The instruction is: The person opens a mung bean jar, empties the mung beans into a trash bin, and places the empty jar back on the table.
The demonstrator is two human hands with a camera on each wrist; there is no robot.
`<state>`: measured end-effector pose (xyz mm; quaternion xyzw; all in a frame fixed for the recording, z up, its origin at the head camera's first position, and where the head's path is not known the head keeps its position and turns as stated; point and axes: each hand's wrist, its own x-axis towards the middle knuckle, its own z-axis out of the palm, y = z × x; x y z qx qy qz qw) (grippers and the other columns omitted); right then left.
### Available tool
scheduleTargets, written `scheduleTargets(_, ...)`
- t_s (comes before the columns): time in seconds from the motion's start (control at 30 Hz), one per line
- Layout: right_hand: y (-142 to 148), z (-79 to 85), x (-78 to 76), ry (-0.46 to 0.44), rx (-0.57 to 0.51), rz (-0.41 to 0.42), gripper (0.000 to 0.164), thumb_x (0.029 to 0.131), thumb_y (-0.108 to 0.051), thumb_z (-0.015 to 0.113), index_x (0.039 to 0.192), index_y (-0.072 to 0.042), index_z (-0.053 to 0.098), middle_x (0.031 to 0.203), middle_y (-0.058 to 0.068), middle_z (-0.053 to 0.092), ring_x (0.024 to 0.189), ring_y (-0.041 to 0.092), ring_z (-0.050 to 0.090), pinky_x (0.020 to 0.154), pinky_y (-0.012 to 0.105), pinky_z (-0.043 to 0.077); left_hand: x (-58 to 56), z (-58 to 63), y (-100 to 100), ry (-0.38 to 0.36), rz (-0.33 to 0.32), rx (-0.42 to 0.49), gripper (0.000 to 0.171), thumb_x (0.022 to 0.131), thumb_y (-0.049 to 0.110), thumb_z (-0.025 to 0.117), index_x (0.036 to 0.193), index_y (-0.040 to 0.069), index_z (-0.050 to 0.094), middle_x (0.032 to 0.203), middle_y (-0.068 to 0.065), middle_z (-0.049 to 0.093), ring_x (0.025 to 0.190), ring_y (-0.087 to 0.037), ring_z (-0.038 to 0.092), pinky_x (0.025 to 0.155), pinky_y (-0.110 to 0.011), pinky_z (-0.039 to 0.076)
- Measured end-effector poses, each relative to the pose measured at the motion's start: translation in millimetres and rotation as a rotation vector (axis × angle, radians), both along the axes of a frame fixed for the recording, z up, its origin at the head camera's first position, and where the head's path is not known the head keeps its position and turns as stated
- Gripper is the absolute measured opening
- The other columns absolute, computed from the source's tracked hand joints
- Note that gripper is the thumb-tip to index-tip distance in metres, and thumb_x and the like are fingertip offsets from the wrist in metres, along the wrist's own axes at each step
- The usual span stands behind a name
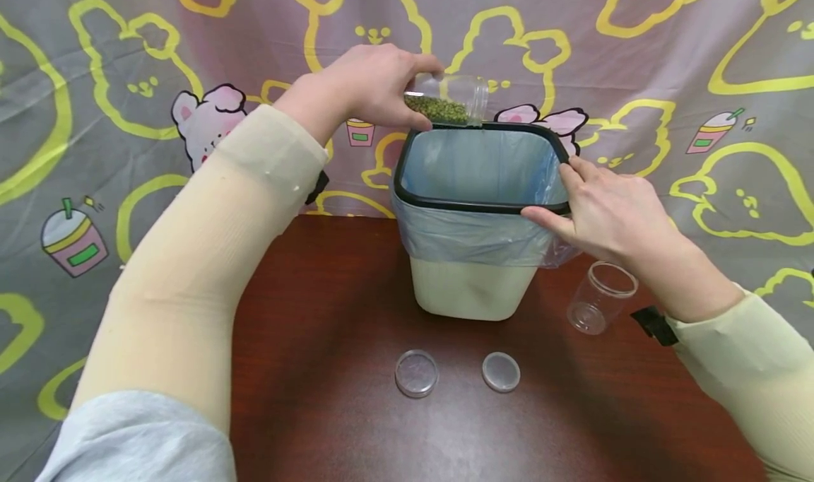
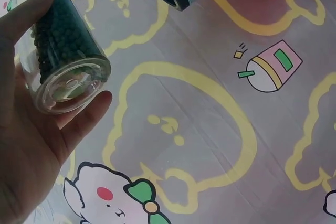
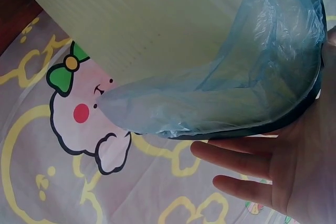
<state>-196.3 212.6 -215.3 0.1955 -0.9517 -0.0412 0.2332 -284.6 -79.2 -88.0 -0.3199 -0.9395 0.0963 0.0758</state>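
My left hand grips a clear plastic jar lying nearly level over the far left rim of a trash bin. Small green beans lie along the jar's lower side, and its mouth faces right. In the left wrist view, the jar's round base shows between thumb and fingers. My right hand rests against the bin's black rim at the near right corner, thumb along the front, fingers straight at the side. A blue bag lines the bin and folds over its outside.
Below my right hand, a clear jar without a lid stands on the dark wooden table. Two round lids, one clear and one frosted, lie in front of the bin. A cartoon-print curtain hangs close behind.
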Motion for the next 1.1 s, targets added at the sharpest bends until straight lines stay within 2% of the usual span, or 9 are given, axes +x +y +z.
scheduleTargets(0.3,1.0,-0.8,-0.6,-0.001,-0.006,0.000,0.071,0.089,-0.062,0.053,0.104,0.007,0.052,0.113,0.025,0.053,0.099,0.042,0.055,0.058,0.060,0.043,0.3,-1.8,-0.2,-0.006,-0.005,-0.008,0.077,0.089,0.052,0.062,0.152,0.020,0.031,0.120,-0.009,0.057,0.107,-0.027,0.055,0.089,-0.048,0.043)
scheduleTargets(0.57,-0.2,0.8,0.4,-0.039,-0.001,-0.017,0.077,0.090,-0.063,0.051,0.118,0.009,0.052,0.123,0.027,0.051,0.110,0.042,0.053,0.064,0.062,0.044,0.6,-1.9,-1.8,0.012,0.006,0.008,0.077,0.089,0.051,0.063,0.152,0.021,0.031,0.118,-0.009,0.057,0.105,-0.026,0.055,0.088,-0.048,0.043)
scheduleTargets(0.77,-0.7,0.9,0.2,-0.032,-0.013,-0.012,0.074,0.090,-0.063,0.052,0.110,0.008,0.052,0.117,0.025,0.052,0.101,0.041,0.054,0.060,0.061,0.044,-0.4,-2.5,-1.9,0.004,0.010,-0.031,0.078,0.088,0.052,0.063,0.152,0.020,0.031,0.116,-0.009,0.058,0.105,-0.026,0.055,0.088,-0.048,0.043)
scheduleTargets(1.1,0.7,1.0,0.8,-0.045,-0.012,-0.020,0.072,0.090,-0.064,0.051,0.107,0.007,0.051,0.115,0.023,0.052,0.097,0.040,0.054,0.057,0.060,0.043,-1.2,-1.7,1.2,0.016,-0.009,-0.016,0.078,0.089,0.051,0.062,0.152,0.020,0.031,0.117,-0.010,0.057,0.105,-0.027,0.055,0.088,-0.049,0.043)
